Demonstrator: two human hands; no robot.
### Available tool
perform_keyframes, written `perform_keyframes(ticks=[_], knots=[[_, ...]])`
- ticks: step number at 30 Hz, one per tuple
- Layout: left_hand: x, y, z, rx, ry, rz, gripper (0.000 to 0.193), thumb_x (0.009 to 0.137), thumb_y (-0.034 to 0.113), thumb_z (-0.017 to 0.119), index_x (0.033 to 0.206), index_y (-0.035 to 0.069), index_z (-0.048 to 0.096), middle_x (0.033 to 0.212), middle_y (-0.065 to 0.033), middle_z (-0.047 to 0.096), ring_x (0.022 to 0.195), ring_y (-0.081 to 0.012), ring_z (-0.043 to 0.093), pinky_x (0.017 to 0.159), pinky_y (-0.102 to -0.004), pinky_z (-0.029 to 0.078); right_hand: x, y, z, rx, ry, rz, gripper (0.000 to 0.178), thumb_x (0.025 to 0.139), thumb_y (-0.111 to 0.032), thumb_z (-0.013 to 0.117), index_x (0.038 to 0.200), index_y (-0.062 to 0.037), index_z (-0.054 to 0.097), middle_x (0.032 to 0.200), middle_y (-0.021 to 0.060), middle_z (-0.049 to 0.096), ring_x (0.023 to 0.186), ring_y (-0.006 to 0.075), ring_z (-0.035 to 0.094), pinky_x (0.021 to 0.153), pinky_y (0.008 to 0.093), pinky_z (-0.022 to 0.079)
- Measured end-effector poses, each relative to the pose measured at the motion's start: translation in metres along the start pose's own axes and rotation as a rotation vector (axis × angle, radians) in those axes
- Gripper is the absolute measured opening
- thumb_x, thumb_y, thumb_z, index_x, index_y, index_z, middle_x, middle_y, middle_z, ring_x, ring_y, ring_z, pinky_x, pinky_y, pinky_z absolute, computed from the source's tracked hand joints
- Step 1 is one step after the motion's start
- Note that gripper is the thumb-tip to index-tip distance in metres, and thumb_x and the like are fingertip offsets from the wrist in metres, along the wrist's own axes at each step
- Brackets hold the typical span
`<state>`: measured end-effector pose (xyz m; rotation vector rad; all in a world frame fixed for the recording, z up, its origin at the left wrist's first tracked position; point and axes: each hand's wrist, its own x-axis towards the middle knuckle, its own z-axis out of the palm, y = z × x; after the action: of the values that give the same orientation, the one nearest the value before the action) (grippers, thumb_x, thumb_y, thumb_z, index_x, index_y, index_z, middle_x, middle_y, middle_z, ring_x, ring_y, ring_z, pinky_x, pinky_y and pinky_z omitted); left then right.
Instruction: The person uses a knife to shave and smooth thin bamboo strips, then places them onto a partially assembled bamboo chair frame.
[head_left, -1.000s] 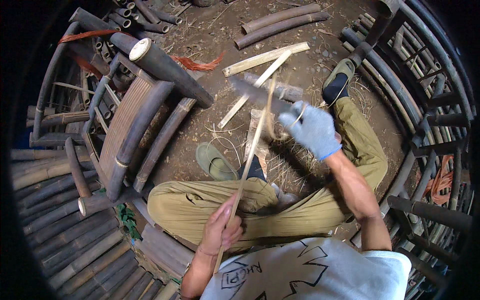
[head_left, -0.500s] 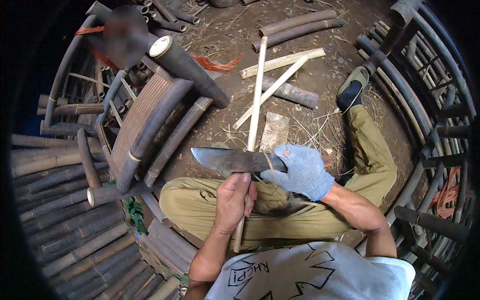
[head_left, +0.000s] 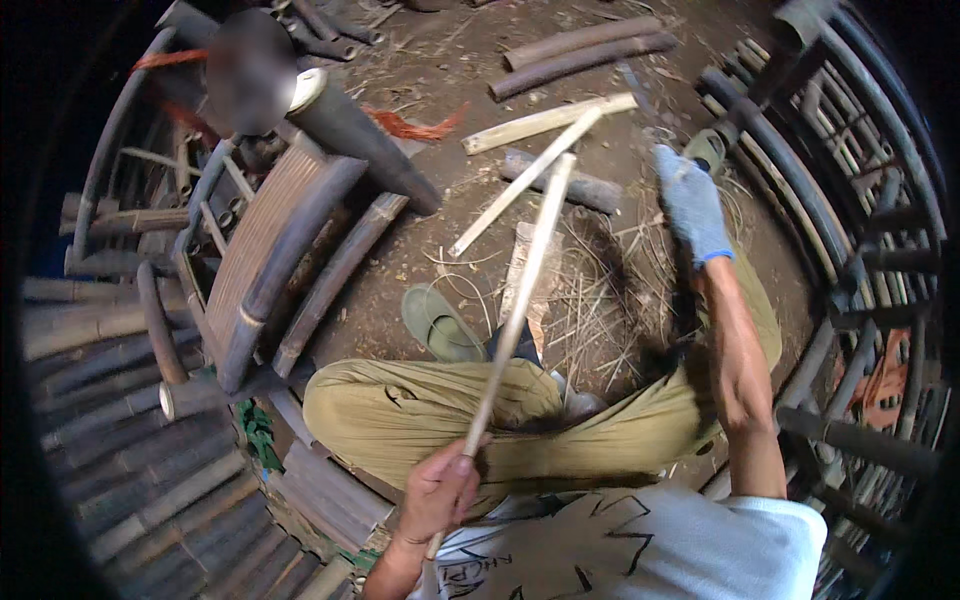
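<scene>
My left hand (head_left: 440,487), bare, is closed round the lower part of a long pale bamboo strip (head_left: 527,285) in front of my lap. The strip slants up and away to the right over the ground. My right hand (head_left: 693,205), in a grey-blue knitted glove, is stretched far forward beside my right foot. Beyond its fingers shows the narrow, blurred grey blade of a machete (head_left: 633,88), seen nearly edge-on; the glove hides its handle. Two more pale split bamboo pieces, a strip (head_left: 525,185) and a wider slat (head_left: 510,130), lie crossed on the ground ahead.
A bamboo bench (head_left: 265,230) and a thick upright bamboo post (head_left: 365,145) stand to the left. A short bamboo log (head_left: 575,187) and dark split poles (head_left: 590,45) lie ahead. Thin shavings (head_left: 600,310) litter the ground near a green clog (head_left: 440,325). Bamboo frames (head_left: 880,260) line the right side.
My right hand has swung forward and right with the machete, away from the strip. My left hand has drawn the strip nearer to me and tilted it to the right.
</scene>
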<state>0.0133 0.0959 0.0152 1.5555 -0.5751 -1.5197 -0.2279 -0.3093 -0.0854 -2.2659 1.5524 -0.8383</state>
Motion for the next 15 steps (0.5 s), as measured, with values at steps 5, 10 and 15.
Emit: perform_keyframes(ticks=[5, 10, 15], knots=[[0.017, 0.069, -0.067, 0.11, 0.547, 0.637, 0.033, 0.103, 0.027, 0.052, 0.119, -0.001, 0.058, 0.066, -0.0027, 0.055, 0.043, -0.0086, 0.046, 0.038, -0.024, 0.036, -0.036, -0.023, 0.008, 0.37, -0.174, 0.008, 0.044, 0.104, -0.037, 0.049, 0.096, 0.0039, 0.062, 0.084, 0.0186, 0.063, 0.08, 0.0241, 0.059, 0.077, 0.0403, 0.047], [0.039, 0.148, -0.238, 0.652, 1.146, 0.675, 0.041, 0.101, 0.035, 0.056, 0.118, 0.0, 0.068, 0.087, -0.01, 0.068, 0.075, -0.0174, 0.063, 0.067, -0.0332, 0.05, -0.087, -0.023, 0.043, 0.358, -0.457, 0.246, 0.05, 0.103, -0.044, 0.05, 0.082, 0.0011, 0.051, 0.071, 0.0057, 0.047, 0.07, 0.0139, 0.043, 0.062, 0.0386, 0.04], [0.078, 0.132, -0.341, 1.116, 1.339, 0.099, 0.047, 0.094, 0.052, 0.056, 0.108, 0.012, 0.076, 0.107, -0.0249, 0.069, 0.105, -0.0433, 0.065, 0.088, -0.0498, 0.051, -0.127, 0.002, 0.081, 0.325, -0.533, 0.223, 0.05, 0.103, -0.044, 0.05, 0.079, 0.0004, 0.053, 0.067, 0.0014, 0.046, 0.066, 0.0124, 0.042, 0.057, 0.0367, 0.038]])
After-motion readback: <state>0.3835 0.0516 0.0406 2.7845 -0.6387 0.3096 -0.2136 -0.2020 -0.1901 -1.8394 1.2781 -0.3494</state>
